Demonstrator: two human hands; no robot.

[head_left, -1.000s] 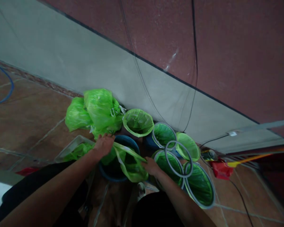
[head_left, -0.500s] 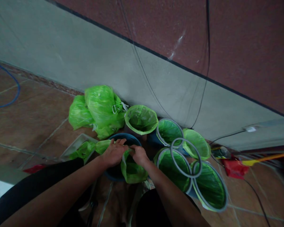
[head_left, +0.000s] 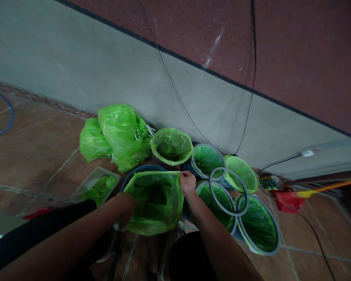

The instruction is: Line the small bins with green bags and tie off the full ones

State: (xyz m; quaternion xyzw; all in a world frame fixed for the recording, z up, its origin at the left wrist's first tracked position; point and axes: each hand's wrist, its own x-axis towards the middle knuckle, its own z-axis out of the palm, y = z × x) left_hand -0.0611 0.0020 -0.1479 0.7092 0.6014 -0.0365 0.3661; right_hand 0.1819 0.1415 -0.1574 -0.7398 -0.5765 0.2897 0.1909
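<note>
A green plastic garbage bag [head_left: 155,212] is spread wide over a blue bin [head_left: 146,168], whose far rim shows behind it. My right hand [head_left: 188,182] pinches the bag's upper right corner between thumb and fingers. At the bag's left side is my left hand [head_left: 128,207], smeared by motion, with its fingers hidden. To the left of the bin, a clear plastic tray [head_left: 98,173] holds more crumpled green bags [head_left: 101,189].
Filled green bags [head_left: 118,134] lean against the wall. Several lined bins stand to the right, among them a far one [head_left: 172,146]; a loose grey ring [head_left: 212,185] lies across some. A red dustpan [head_left: 288,201] and a black cable [head_left: 317,238] are farther right.
The green bag has gone from bunched to spread wide over the blue bin. My hands have moved apart, the left one down and left, the right one to the right.
</note>
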